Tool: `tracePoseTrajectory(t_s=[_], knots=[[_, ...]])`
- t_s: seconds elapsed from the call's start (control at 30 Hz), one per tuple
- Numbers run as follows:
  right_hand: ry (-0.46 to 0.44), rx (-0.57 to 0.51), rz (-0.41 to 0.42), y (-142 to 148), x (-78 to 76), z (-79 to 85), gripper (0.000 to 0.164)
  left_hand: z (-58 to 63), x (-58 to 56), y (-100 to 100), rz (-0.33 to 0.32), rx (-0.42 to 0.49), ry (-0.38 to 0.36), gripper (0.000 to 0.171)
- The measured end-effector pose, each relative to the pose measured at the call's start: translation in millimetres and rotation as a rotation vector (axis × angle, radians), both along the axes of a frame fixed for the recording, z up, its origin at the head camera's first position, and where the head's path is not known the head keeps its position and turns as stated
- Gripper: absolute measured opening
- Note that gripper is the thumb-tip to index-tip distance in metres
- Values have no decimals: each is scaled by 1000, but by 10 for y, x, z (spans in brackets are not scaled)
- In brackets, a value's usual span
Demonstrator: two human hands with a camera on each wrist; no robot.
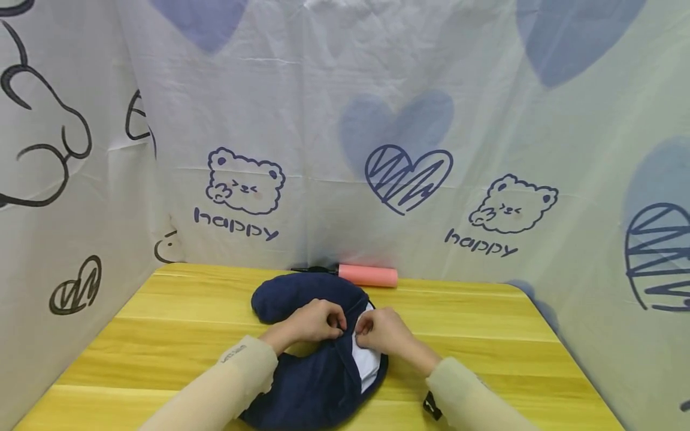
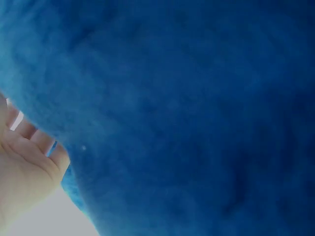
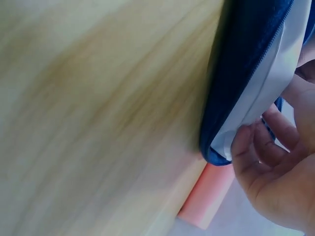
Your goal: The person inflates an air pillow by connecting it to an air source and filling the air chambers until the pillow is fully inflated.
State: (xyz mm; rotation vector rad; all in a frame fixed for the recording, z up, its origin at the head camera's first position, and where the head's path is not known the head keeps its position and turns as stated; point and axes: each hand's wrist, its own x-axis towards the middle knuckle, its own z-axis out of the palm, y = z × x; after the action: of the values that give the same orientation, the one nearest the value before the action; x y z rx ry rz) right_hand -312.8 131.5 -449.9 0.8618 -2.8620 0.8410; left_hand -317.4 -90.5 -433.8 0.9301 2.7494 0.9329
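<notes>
A navy plush U-shaped neck pillow lies on the table, its curved side to the right. Along that curve the zip is undone, and a white inner piece shows through the gap. My left hand pinches the navy cover's edge at the left of the opening. With curled fingers, my right hand pinches the white inner piece close by. Navy fabric fills most of the left wrist view and hides the left fingertips there.
Behind the pillow, a pink cylinder with a black narrow end lies at the table's back edge. A small black object is partly under the right sleeve. Printed white cloth hangs around the wooden table.
</notes>
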Motion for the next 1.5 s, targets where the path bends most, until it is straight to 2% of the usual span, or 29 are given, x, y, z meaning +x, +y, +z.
tracePoseTrajectory(t_s=[0.1,0.2,0.33,0.53,0.73,0.93,1.17,1.3,1.5], knots=[[-15,-81,-47,9,2,8,9,54,-8,1,20,-54,22,12],[-36,-162,-81,14,3,14,10,134,-25,5,31,-131,78,14],[-125,-322,-136,14,15,39,9,235,-60,11,33,-163,133,15],[-296,-595,-182,-3,31,54,9,278,-97,-35,51,-32,109,16],[-375,-747,-170,-30,43,19,13,209,-89,-70,56,103,80,15],[-433,-834,-172,-89,96,-8,18,92,-26,-76,96,171,17,4],[-458,-858,-152,-160,167,2,22,28,87,-113,133,262,-57,17],[-475,-853,-128,-167,205,-1,24,-18,136,-130,138,286,-80,18],[-460,-836,-107,-168,186,-15,25,-45,122,-142,111,309,-85,16]])
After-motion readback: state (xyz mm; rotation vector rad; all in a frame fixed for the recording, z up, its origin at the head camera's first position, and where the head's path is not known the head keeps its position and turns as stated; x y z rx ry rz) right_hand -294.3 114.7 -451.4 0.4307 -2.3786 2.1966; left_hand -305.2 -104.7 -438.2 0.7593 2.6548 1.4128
